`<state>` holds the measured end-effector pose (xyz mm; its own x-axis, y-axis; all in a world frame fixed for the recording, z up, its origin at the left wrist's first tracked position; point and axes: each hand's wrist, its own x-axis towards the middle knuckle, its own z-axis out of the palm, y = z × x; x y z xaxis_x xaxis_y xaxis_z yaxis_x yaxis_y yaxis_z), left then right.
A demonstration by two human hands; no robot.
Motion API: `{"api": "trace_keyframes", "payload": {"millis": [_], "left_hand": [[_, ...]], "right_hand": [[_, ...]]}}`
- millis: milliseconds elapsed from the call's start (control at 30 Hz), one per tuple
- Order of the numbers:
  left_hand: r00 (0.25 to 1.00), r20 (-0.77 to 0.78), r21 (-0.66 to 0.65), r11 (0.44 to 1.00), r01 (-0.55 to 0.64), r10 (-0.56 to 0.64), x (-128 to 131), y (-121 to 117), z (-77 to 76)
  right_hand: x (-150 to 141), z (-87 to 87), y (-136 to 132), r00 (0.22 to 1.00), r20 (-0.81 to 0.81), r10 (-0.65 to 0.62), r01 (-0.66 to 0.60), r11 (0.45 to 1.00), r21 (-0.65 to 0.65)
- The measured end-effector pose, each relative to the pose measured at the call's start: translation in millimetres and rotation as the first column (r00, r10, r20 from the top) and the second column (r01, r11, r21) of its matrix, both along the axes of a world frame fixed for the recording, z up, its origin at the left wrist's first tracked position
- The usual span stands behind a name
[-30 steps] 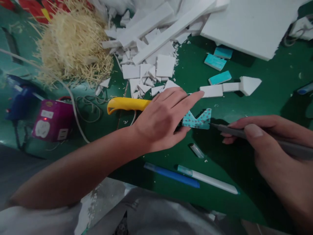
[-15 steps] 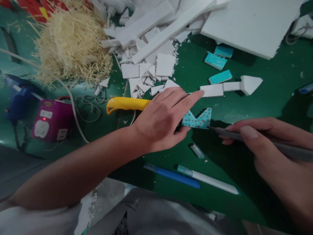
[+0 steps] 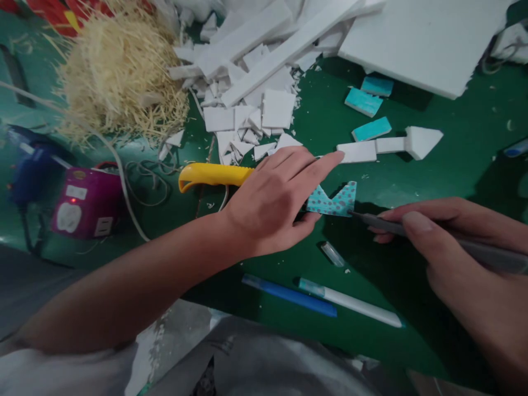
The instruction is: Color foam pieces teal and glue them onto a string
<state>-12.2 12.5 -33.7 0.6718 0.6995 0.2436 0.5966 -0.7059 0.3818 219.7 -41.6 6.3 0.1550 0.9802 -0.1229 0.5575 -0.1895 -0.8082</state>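
Lying on the green tabletop (image 3: pixel 396 187), between the two hands: a turquoise dotted piece (image 3: pixel 330 204) with a V-shaped notch in its upper edge, out of sight at the left end. Over that end, the left hand (image 3: pixel 274 203), palm down, with fingers close together and thumb set apart along the lower side; from above, impossible to tell whether pinching or merely pressing. In the right hand (image 3: pixel 457 242), a slim dark tool (image 3: pixel 394 226), pinched pen-fashion between thumb and fingers, with its tip at the lower right corner of the notched shape; too fine there to tell touching from just apart. Judging by the white foam-like scraps (image 3: pixel 278 110) nearby, probably painted foam: light, fairly stiff, easily dented, likely to skid on so smooth a surface. Weakest, in all likelihood, across the narrow strip below the notch. Best steadied left of the notch, with flat, gentle pressure or a soft pinch on opposite edges; not by the slender upright arm at the right. Close by the left index finger, a white arrow-shaped assembly (image 3: pixel 390 146); running under the left hand, a yellow handle (image 3: pixel 216 174).
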Motion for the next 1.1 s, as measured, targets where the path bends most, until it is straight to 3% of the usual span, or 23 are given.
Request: {"api": "trace_keyframes", "payload": {"millis": [867, 1100], "left_hand": [[1.000, -0.006, -0.007, 1.000, -0.004, 0.004, 0.3, 0.9, -0.7], [1.000, -0.005, 0.008, 1.000, -0.018, 0.018, 0.7, 0.4, -2.6]], "right_hand": [[2.9, 3.4, -1.3, 0.999, -0.005, -0.051, 0.051, 0.999, -0.011], [2.5, -1.2, -2.8, 1.000, 0.005, 0.020, -0.020, 0.999, 0.027]]}}
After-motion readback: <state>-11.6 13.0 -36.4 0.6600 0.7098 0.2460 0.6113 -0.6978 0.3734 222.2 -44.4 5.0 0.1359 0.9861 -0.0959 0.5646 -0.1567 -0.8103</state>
